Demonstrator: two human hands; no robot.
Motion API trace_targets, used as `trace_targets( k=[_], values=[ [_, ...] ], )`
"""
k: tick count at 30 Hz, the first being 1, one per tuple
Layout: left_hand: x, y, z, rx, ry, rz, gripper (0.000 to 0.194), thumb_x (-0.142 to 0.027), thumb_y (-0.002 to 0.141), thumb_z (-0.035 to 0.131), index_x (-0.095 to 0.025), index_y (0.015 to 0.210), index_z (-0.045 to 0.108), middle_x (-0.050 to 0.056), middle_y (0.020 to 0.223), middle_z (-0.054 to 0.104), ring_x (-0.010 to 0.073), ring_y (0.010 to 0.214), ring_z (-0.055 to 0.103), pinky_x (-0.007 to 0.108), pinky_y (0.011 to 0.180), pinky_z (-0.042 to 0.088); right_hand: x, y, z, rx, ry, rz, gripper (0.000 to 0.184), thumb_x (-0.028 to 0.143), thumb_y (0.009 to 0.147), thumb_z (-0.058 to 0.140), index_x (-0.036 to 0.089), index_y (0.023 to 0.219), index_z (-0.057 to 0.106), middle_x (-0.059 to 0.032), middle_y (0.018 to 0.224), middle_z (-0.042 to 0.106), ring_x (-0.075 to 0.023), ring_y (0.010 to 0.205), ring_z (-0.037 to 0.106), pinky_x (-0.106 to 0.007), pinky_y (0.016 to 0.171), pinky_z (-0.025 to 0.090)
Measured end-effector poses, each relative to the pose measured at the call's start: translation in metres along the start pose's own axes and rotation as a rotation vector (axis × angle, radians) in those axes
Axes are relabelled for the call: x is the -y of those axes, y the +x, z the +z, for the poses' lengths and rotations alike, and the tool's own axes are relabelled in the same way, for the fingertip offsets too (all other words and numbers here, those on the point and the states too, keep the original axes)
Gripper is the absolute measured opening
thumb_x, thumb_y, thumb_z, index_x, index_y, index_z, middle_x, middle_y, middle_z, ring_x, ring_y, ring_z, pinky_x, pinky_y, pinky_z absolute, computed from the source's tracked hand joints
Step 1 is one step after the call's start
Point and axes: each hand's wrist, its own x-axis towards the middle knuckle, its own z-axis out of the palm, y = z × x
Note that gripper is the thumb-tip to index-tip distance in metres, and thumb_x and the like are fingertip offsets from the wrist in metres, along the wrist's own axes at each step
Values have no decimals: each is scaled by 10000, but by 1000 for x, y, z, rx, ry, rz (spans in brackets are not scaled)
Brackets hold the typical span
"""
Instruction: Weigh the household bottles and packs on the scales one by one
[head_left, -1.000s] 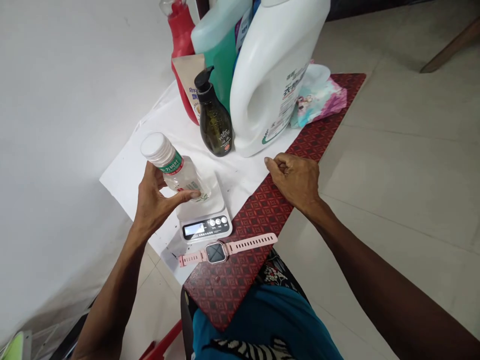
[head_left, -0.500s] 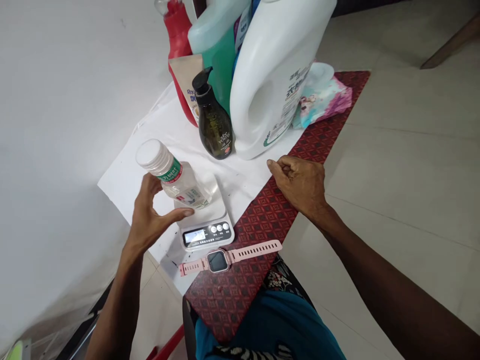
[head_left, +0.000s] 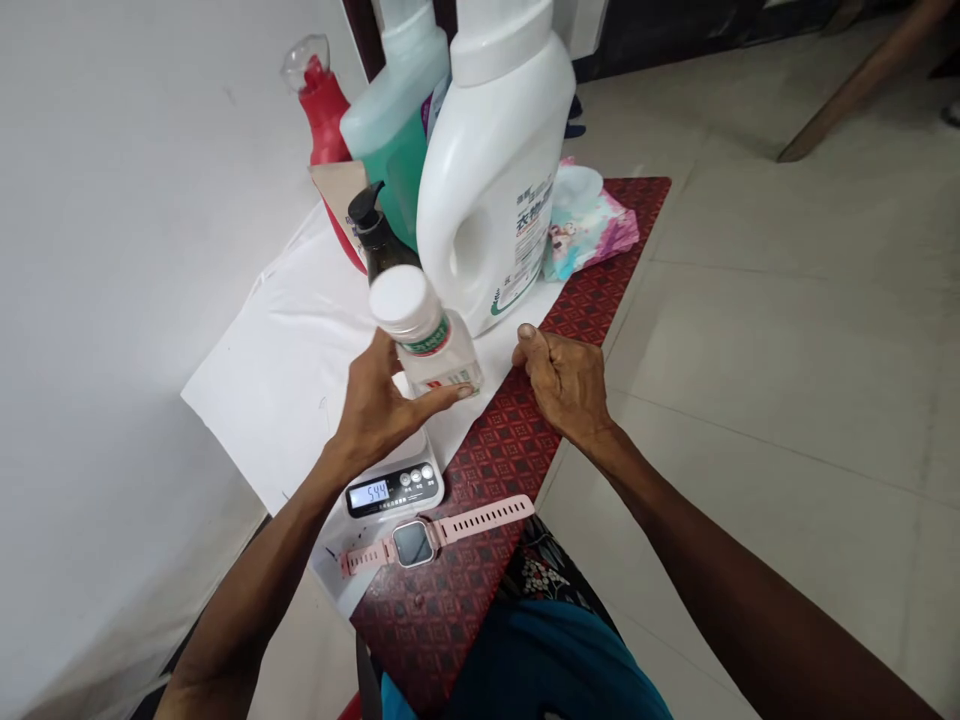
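My left hand (head_left: 382,405) grips a clear plastic bottle (head_left: 448,362) with a white cap and a green label band, thumb along its near side. The bottle is held tilted beyond and to the right of the white kitchen scale (head_left: 397,487), whose lit display seems to read 544. Part of the scale's platform is hidden behind my left hand. My right hand (head_left: 568,385) is closed, thumb against the curled fingers, near the table's right edge; whether anything is inside it is hidden. A pink-strapped smartwatch (head_left: 413,543) lies just in front of the scale.
Behind the bottle stand a large white detergent jug (head_left: 491,150), a dark pump bottle (head_left: 386,245), a green-liquid bottle (head_left: 397,160), a beige tube (head_left: 337,190) and a red bottle (head_left: 326,115). A colourful packet (head_left: 589,235) lies on the red patterned table (head_left: 487,480). A wall borders the left.
The bottle has gone from the scale up and to the right, now in my left hand's grip. The display reading differs. The camera view has shifted; my right hand stays closed.
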Motion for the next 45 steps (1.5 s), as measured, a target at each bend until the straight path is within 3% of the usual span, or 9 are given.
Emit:
trace_targets(
  k=[5, 11, 16, 19, 23, 29, 34, 39, 45],
  values=[
    [12, 18, 27, 43, 5, -4, 635, -435, 731, 988, -189, 1178, 610, 90, 1144, 799, 276, 1033, 797, 466, 904, 707, 0, 0, -4, -3, 9, -46, 761, 749, 1101, 176, 269, 647, 553, -52, 596, 609, -201, 582, 583, -386, 664, 421],
    [16, 32, 33, 85, 35, -40, 682, -504, 759, 961, -198, 1233, 577, 120, 1211, 765, 310, 1102, 780, 526, 913, 706, -1, 2, -6, 59, -8, -81, 712, 819, 1049, 265, 278, 622, 442, -30, 560, 536, -193, 554, 518, -369, 609, 346],
    [8, 25, 14, 111, -18, -55, 832, -554, 696, 995, -217, 1329, 574, 143, 1361, 719, 316, 1196, 750, 542, 1013, 671, 2, 4, -5, 80, -31, -68, 702, 842, 1028, 329, 273, 629, 437, -11, 540, 498, -181, 540, 488, -365, 602, 316],
    [8, 26, -11, -56, 9, -91, 715, -582, 766, 941, -238, 1291, 600, 117, 1327, 729, 290, 1171, 750, 512, 1006, 661, 1, 4, -4, 77, -36, -75, 698, 837, 1036, 307, 277, 631, 406, -11, 546, 475, -188, 557, 486, -369, 613, 318],
    [35, 52, -28, -292, 94, -136, 765, -567, 742, 953, -259, 1326, 565, 144, 1406, 678, 322, 1237, 710, 533, 1008, 635, -4, 2, -3, 69, -36, -79, 666, 790, 1060, 293, 283, 637, 387, -34, 579, 506, -212, 602, 518, -383, 633, 334],
    [81, 94, -11, -194, 140, -114, 805, -510, 632, 1015, -239, 1255, 584, 156, 1382, 663, 322, 1255, 663, 499, 996, 615, -7, 1, -2, 86, -33, -36, 679, 792, 1060, 264, 289, 648, 461, -66, 625, 588, -250, 642, 582, -411, 669, 379],
    [74, 92, -3, -198, 278, -146, 514, -488, 697, 961, -210, 935, 601, 50, 940, 698, 253, 906, 681, 452, 854, 607, -5, 1, -4, 95, -43, -21, 703, 799, 1064, 250, 292, 638, 485, -65, 630, 616, -245, 643, 594, -413, 678, 412],
    [66, 86, -6, -260, 194, -156, 471, -482, 722, 950, -211, 935, 630, 45, 944, 731, 245, 907, 701, 427, 818, 615, -4, 1, -4, 88, -61, -20, 705, 776, 1073, 268, 288, 638, 531, -68, 634, 640, -234, 638, 598, -407, 681, 421],
    [21, 62, -72, -332, 102, -20, 583, -594, 699, 970, -220, 1064, 712, 55, 1089, 793, 256, 978, 756, 438, 842, 660, -5, 0, -3, 74, -63, -3, 642, 707, 1071, 366, 294, 613, 545, -82, 642, 661, -266, 635, 626, -430, 681, 415]
  ],
)
